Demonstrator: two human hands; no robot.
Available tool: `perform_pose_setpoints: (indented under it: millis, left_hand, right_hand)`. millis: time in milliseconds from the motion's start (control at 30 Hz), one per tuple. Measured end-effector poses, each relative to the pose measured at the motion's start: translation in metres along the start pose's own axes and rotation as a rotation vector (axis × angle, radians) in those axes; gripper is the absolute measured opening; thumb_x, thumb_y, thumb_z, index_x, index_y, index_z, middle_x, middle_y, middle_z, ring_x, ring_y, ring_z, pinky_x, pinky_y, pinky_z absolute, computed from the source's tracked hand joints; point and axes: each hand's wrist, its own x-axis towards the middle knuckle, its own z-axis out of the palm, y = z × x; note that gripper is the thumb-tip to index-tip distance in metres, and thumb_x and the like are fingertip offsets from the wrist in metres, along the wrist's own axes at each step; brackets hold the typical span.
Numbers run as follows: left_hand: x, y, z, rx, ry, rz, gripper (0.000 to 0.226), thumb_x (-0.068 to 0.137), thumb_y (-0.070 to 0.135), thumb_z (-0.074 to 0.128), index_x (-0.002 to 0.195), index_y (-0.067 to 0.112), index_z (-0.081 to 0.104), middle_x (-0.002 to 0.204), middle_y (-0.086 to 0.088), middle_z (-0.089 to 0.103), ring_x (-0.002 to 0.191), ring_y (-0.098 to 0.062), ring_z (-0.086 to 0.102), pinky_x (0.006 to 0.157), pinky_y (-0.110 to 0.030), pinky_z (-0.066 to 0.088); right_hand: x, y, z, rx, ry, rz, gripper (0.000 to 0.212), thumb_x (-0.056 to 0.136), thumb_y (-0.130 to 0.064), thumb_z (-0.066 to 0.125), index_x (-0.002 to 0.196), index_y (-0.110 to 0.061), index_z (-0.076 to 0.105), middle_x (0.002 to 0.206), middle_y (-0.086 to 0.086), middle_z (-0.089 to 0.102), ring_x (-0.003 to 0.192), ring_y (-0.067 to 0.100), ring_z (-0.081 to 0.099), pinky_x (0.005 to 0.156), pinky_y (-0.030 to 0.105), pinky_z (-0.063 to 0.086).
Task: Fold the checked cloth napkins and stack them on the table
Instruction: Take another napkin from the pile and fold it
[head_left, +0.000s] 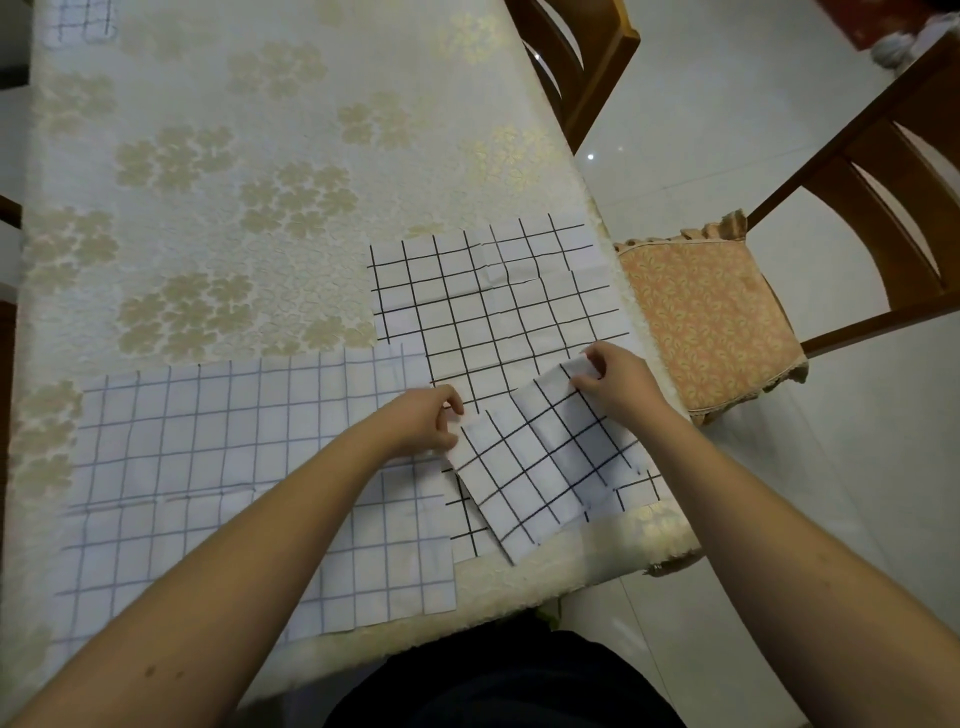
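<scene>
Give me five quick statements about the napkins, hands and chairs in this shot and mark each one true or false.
1. Both hands hold the black-checked napkin. True: the left hand and right hand each pinch a corner of it.
2. The blue-checked napkin is folded into a small square. False: it lies spread flat on the table.
3. A folded checked napkin sits at the table's far corner. True.
4. The cushioned chair stands left of the table. False: it stands at the right side.
5. The black-checked napkin overlaps another black-checked cloth. True.
</scene>
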Motion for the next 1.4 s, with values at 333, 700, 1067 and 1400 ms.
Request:
perform_pose_setpoints:
  millis: [333, 700, 1067, 1400]
  left_hand:
    - [0.014, 0.032, -0.016, -0.215, 0.261, 0.143, 0.048, 0.087, 0.034, 0.07, 0.131, 0.027, 0.052, 0.12, 0.01, 0.06, 0.105, -0.007, 0.056, 0.09, -0.026, 0.046]
    - [0.019, 0.027, -0.026, -0.323, 0.333, -0.003, 0.029, 0.09, 0.024, 0.067, 0.068, 0.028, 0.049, 0.068, 0.006, 0.054, 0.063, -0.01, 0.049, 0.056, -0.023, 0.035]
    - [-0.006, 0.008, -0.037, -0.485, 0.385, 0.047, 0.002, 0.09, 0.026, 0.067, 0.09, 0.027, 0.066, 0.091, 0.011, 0.07, 0.09, -0.008, 0.066, 0.079, -0.027, 0.052]
    - [-0.044, -0.025, 0.005, -0.372, 0.34, 0.101, 0.03, 0.092, 0.005, 0.058, 0.088, 0.033, 0.068, 0.113, 0.018, 0.063, 0.102, 0.002, 0.058, 0.086, -0.014, 0.044]
  right_hand:
    - [-0.014, -0.06, 0.013, 0.186, -0.135, -0.239, 0.02, 0.089, -0.023, 0.07, 0.107, -0.031, 0.064, 0.092, -0.015, 0.065, 0.089, 0.001, 0.061, 0.07, 0.014, 0.042]
    - [0.009, -0.028, -0.002, -0.394, -0.123, -0.051, 0.023, 0.093, -0.04, 0.062, 0.113, -0.029, 0.062, 0.106, -0.001, 0.067, 0.108, 0.026, 0.056, 0.091, 0.04, 0.027]
    - [-0.017, -0.021, -0.012, -0.191, 0.1, -0.291, 0.009, 0.092, -0.028, 0.065, 0.095, -0.03, 0.072, 0.093, -0.012, 0.069, 0.095, 0.014, 0.059, 0.086, 0.035, 0.033]
    - [-0.083, 0.03, 0.041, -0.256, 0.13, -0.517, 0.033, 0.064, -0.003, 0.081, 0.082, -0.029, 0.071, 0.09, -0.012, 0.068, 0.09, 0.018, 0.06, 0.081, 0.029, 0.031]
